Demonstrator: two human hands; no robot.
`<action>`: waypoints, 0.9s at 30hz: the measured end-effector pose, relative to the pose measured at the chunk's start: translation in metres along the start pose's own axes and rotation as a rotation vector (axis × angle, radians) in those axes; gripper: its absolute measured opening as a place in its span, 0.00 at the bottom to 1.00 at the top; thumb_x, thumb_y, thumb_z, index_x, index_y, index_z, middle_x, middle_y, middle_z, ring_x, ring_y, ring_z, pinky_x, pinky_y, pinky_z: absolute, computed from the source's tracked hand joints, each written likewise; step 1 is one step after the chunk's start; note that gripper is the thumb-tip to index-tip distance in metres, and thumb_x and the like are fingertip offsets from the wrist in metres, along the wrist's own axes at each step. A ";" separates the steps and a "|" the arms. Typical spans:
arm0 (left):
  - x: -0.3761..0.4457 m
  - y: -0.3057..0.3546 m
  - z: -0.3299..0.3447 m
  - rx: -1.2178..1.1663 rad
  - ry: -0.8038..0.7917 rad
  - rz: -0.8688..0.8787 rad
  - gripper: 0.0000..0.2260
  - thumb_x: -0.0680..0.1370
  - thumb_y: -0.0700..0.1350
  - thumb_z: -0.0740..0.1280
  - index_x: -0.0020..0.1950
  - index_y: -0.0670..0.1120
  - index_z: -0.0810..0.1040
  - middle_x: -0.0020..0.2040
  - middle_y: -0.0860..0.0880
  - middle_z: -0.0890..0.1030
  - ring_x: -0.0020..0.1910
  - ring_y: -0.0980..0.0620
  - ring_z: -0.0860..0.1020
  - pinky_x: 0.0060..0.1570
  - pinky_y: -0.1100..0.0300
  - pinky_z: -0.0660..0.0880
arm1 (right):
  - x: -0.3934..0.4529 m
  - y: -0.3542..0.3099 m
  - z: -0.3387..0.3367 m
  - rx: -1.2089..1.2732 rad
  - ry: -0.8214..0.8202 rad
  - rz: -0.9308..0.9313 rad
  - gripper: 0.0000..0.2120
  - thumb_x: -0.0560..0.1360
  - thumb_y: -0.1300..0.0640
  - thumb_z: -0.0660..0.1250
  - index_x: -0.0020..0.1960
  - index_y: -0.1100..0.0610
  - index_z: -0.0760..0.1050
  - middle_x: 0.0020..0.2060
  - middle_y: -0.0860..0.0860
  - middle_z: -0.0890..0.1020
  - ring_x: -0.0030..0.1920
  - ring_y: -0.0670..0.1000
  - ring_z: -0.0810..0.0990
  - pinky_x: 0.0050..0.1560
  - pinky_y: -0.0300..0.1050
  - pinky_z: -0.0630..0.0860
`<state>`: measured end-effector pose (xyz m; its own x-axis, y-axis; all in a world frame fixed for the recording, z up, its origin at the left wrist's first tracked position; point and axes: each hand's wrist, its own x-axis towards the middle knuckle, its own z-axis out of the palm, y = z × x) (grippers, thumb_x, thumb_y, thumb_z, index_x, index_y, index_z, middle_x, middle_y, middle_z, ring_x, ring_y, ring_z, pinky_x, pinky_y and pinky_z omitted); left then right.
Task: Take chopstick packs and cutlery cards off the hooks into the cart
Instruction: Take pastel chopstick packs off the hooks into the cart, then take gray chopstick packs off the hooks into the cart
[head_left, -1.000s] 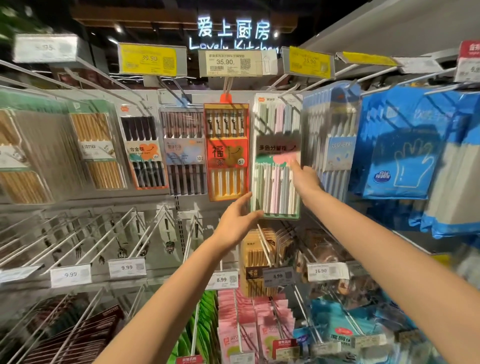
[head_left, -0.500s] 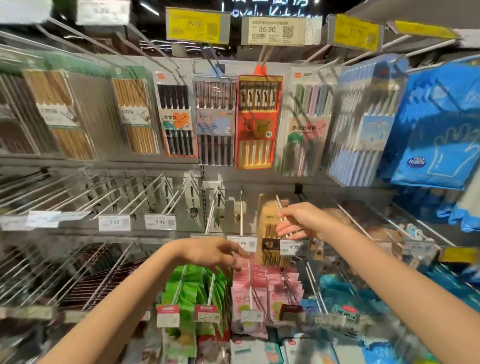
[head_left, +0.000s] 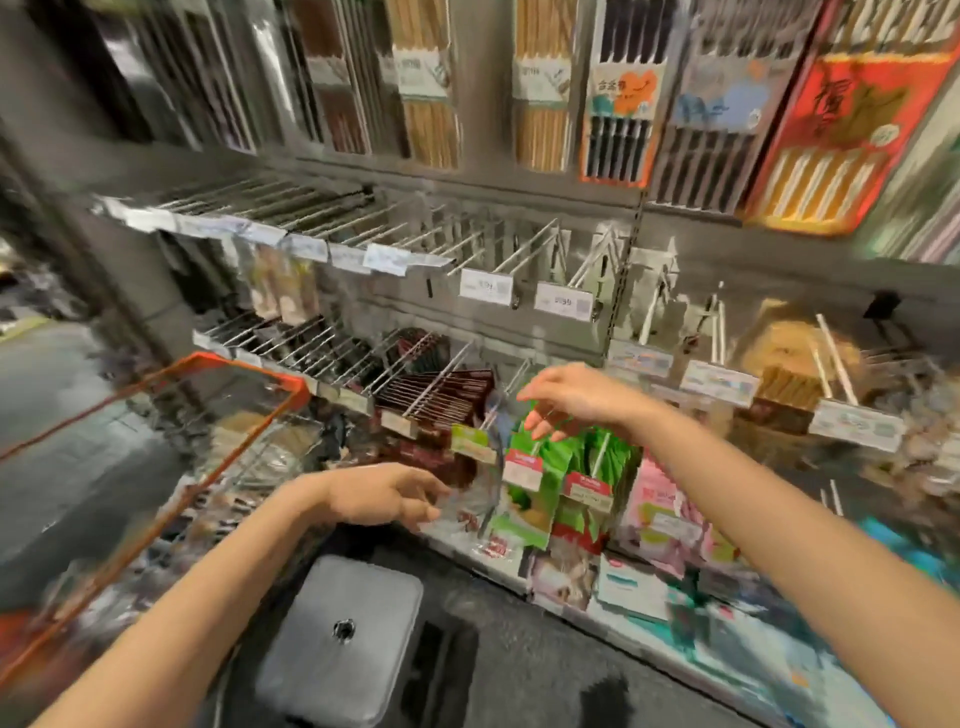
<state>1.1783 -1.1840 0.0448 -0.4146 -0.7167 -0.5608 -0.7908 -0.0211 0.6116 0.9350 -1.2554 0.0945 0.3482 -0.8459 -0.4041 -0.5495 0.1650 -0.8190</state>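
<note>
Motion blur smears the shelving, yet both hands, left (head_left: 382, 498) and right (head_left: 569, 399), hang loose-fingered and empty, chopstick packs (head_left: 615, 93) hooked at twelve o'clock, orange-rimmed cart (head_left: 249, 371) at nine, grey floor (head_left: 62, 395) beyond.

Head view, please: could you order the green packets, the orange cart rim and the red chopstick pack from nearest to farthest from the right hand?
From the right hand:
1. Green packets, just below its fingertips.
2. Orange cart rim, off to the left.
3. Red chopstick pack, high on the upper right.
</note>
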 end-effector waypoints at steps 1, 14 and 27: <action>-0.016 -0.018 -0.001 -0.046 0.028 -0.020 0.17 0.81 0.45 0.64 0.70 0.46 0.69 0.58 0.48 0.80 0.54 0.52 0.81 0.56 0.63 0.76 | 0.006 -0.011 0.019 -0.005 -0.038 -0.024 0.07 0.80 0.56 0.61 0.53 0.59 0.72 0.37 0.57 0.81 0.34 0.51 0.81 0.35 0.42 0.76; -0.238 -0.281 -0.001 -0.565 0.487 -0.201 0.15 0.81 0.38 0.62 0.68 0.42 0.70 0.59 0.53 0.75 0.46 0.70 0.78 0.47 0.72 0.74 | 0.102 -0.136 0.322 -0.070 -0.478 -0.087 0.08 0.81 0.55 0.61 0.52 0.59 0.72 0.39 0.57 0.80 0.30 0.48 0.82 0.34 0.39 0.76; -0.315 -0.482 0.007 -1.055 1.020 -0.355 0.10 0.81 0.39 0.64 0.61 0.47 0.76 0.56 0.47 0.81 0.51 0.53 0.81 0.44 0.68 0.76 | 0.190 -0.185 0.552 -0.225 -0.665 0.083 0.15 0.79 0.57 0.64 0.63 0.62 0.70 0.42 0.59 0.81 0.40 0.54 0.81 0.40 0.44 0.79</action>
<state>1.6868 -0.9427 -0.0769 0.5551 -0.7204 -0.4159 0.0802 -0.4513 0.8888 1.5219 -1.1666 -0.0557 0.6491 -0.3339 -0.6835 -0.7130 0.0462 -0.6997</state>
